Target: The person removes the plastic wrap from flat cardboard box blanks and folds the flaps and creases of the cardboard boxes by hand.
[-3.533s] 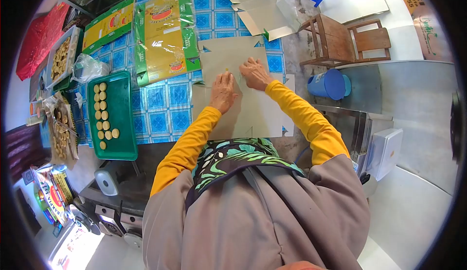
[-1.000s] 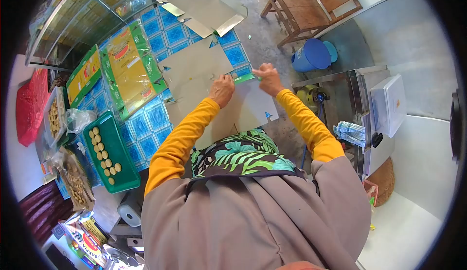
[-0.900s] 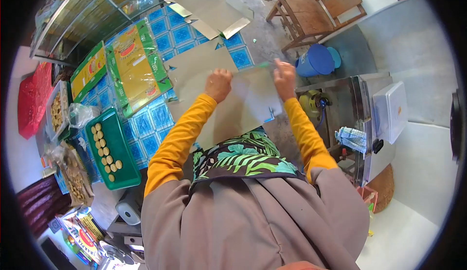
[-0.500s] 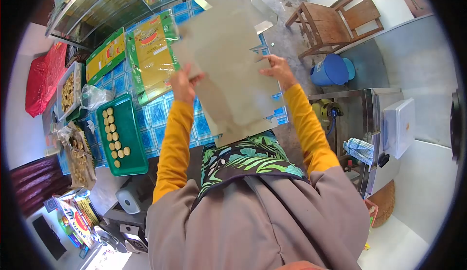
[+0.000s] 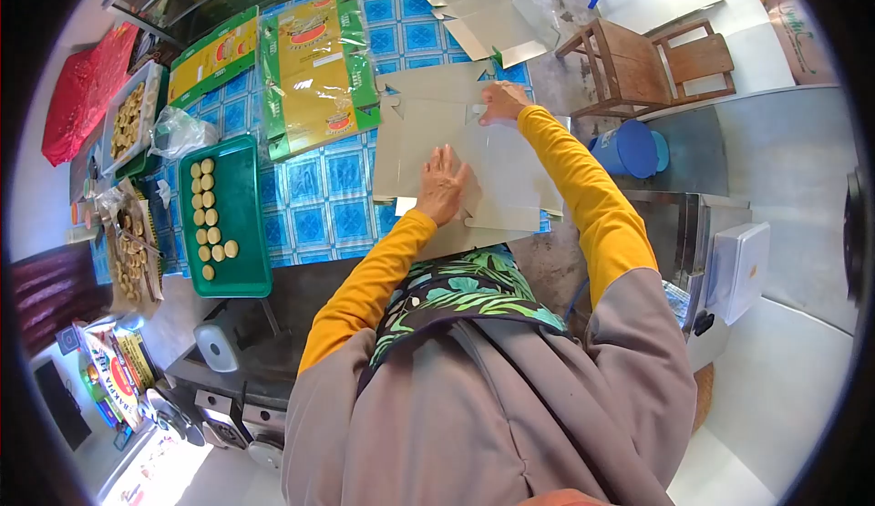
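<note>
A grey, unprinted cardboard box blank (image 5: 415, 132) lies on the near right part of the table, with cut tabs and slots along its edges. My left hand (image 5: 442, 185) rests palm down on its middle, fingers stretched out. At the blank's far right corner, my right hand (image 5: 503, 102) has its fingers bent and closed on a flap; the exact grip is partly hidden. Beyond it lie more grey box blanks (image 5: 483, 5). Left of my hands is a yellow and green printed box sheet (image 5: 314, 68) with a clear, shiny covering.
A green tray (image 5: 241, 223) of round pastries stands on the blue tiled tablecloth (image 5: 310, 205). Farther left are a plastic bag (image 5: 182, 134) and a white tub of pastries (image 5: 135, 118). A wooden chair (image 5: 629, 64) and blue bucket (image 5: 627, 149) stand to the right.
The blank has gone from being held up by both hands to lying on the table. My left hand has moved right and flattened onto it. The blanks behind now show more fully.
</note>
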{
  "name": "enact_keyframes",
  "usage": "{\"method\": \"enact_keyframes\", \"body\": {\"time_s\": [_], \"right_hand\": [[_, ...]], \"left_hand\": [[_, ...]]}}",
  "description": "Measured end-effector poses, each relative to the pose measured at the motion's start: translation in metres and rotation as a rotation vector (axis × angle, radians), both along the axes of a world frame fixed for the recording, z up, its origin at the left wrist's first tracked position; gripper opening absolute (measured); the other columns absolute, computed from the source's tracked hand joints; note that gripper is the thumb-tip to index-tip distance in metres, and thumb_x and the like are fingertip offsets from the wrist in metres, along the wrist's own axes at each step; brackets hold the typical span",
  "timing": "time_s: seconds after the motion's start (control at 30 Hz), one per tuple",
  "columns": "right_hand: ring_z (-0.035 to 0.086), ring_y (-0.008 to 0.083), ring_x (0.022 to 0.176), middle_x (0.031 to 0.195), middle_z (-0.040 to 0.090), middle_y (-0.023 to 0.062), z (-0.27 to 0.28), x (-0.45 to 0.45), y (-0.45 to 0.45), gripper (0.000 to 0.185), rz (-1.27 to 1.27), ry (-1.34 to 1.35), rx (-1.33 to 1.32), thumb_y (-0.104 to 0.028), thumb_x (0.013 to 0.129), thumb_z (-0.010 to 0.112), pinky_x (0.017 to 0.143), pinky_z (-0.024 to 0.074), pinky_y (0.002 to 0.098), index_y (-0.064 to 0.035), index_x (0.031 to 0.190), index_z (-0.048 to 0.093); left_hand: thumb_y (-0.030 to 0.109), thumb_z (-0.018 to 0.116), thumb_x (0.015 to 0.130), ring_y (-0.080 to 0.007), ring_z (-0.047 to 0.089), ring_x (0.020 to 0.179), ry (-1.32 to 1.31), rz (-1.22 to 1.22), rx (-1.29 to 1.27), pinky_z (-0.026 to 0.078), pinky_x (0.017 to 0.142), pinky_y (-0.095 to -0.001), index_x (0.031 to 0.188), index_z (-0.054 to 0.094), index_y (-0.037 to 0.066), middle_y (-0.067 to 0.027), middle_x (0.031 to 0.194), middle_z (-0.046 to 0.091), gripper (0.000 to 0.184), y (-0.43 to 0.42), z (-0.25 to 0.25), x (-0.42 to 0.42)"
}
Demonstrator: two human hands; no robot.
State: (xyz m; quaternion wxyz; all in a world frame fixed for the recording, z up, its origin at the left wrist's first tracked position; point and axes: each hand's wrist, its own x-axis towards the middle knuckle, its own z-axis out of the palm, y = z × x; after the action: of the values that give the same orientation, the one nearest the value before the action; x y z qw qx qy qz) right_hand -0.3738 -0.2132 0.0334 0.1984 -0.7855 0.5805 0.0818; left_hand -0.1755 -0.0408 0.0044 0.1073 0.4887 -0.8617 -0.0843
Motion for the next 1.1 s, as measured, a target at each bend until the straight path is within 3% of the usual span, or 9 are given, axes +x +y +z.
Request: {"method": "enact_keyframes", "body": {"time_s": [0.23,0.3,0.4,0.63,0.77,0.87,0.93,1.03,1.1], "right_hand": [[0.06,0.0298,0.086,0.081,0.063,0.0063,-0.012,0.005,0.016,0.017,0.069,-0.289,-0.016,-0.014,0.06,0.066,0.077,0.039,0.0464,-0.0089,0.074,0.06],[0.058,0.0257,0.089,0.071,0.059,0.0054,-0.012,0.008,0.041,0.012,0.02,-0.575,-0.399,-0.006,0.06,0.063,0.084,0.0364,0.0455,-0.0105,0.071,0.059],[0.055,0.0228,0.097,0.077,0.06,0.0057,-0.027,0.007,0.066,0.01,0.138,-0.266,-0.548,-0.005,0.063,0.062,0.09,0.0346,0.0474,-0.0105,0.072,0.061],[0.052,0.0278,0.104,0.087,0.061,0.0089,-0.034,0.022,0.127,0.016,0.355,0.002,-0.825,-0.014,0.072,0.058,0.094,0.0355,0.0512,-0.003,0.081,0.066],[0.053,0.0297,0.104,0.09,0.061,0.0117,-0.03,0.023,0.132,0.024,0.342,0.026,-0.865,-0.014,0.071,0.059,0.092,0.0385,0.0486,0.0023,0.087,0.066],[0.053,0.0309,0.105,0.094,0.063,0.0128,-0.028,0.011,0.121,0.028,0.295,-0.121,-0.787,-0.012,0.066,0.062,0.092,0.0401,0.0446,-0.0018,0.091,0.068],[0.051,0.0316,0.111,0.104,0.062,0.0131,-0.025,-0.012,0.098,0.037,0.116,-0.367,-0.215,-0.011,0.062,0.066,0.091,0.0404,0.0427,-0.0087,0.098,0.068],[0.05,0.0303,0.114,0.109,0.06,0.0112,-0.011,-0.04,0.068,0.042,-0.131,-0.18,-0.506,-0.011,0.061,0.068,0.09,0.0397,0.0445,-0.0142,0.104,0.066],[0.049,0.0296,0.114,0.11,0.059,0.0101,0.001,-0.05,0.057,0.042,-0.048,-0.001,-0.373,-0.011,0.063,0.07,0.091,0.0393,0.0454,-0.0129,0.105,0.063]], "left_hand": [[0.029,0.088,0.053,-0.0362,0.037,0.123,-0.103,0.024,0.274,0.046,0.09,-0.0472,0.14,0.037,0.008,-0.015,0.143,0.032,0.103,-0.034,0.012,-0.009],[0.034,0.09,0.049,-0.0322,0.038,0.12,-0.133,-0.015,0.297,0.049,0.084,-0.0456,0.143,0.032,0.007,-0.0113,0.138,0.033,0.114,-0.043,0.013,-0.006],[0.035,0.092,0.043,-0.0332,0.041,0.114,-0.122,-0.016,0.314,0.05,0.084,-0.0452,0.143,0.032,0.007,-0.0116,0.135,0.033,0.119,-0.05,0.016,-0.005],[0.03,0.093,0.042,-0.0345,0.042,0.111,0.012,-0.02,0.345,0.051,0.082,-0.0472,0.144,0.027,0.008,-0.0123,0.131,0.033,0.123,-0.06,0.026,-0.002],[0.03,0.092,0.045,-0.0353,0.041,0.116,-0.147,-0.066,0.427,0.051,0.084,-0.044,0.144,0.029,0.01,-0.0128,0.13,0.036,0.119,-0.072,0.031,-0.018],[0.029,0.091,0.048,-0.0363,0.042,0.116,-0.195,-0.081,0.401,0.05,0.087,-0.0433,0.142,0.033,0.012,-0.0147,0.125,0.039,0.112,-0.08,0.024,-0.032],[0.029,0.091,0.05,-0.0364,0.042,0.117,-0.231,-0.08,0.376,0.05,0.088,-0.0431,0.141,0.035,0.012,-0.0155,0.122,0.042,0.108,-0.081,0.021,-0.034],[0.028,0.089,0.054,-0.036,0.043,0.115,-0.079,-0.062,0.354,0.049,0.088,-0.043,0.137,0.039,0.009,-0.016,0.116,0.046,0.098,-0.079,0.018,-0.024],[0.026,0.089,0.055,-0.036,0.045,0.113,0.056,-0.038,0.337,0.049,0.086,-0.0466,0.138,0.037,0.013,-0.0184,0.122,0.039,0.099,-0.072,0.016,-0.015]]}}
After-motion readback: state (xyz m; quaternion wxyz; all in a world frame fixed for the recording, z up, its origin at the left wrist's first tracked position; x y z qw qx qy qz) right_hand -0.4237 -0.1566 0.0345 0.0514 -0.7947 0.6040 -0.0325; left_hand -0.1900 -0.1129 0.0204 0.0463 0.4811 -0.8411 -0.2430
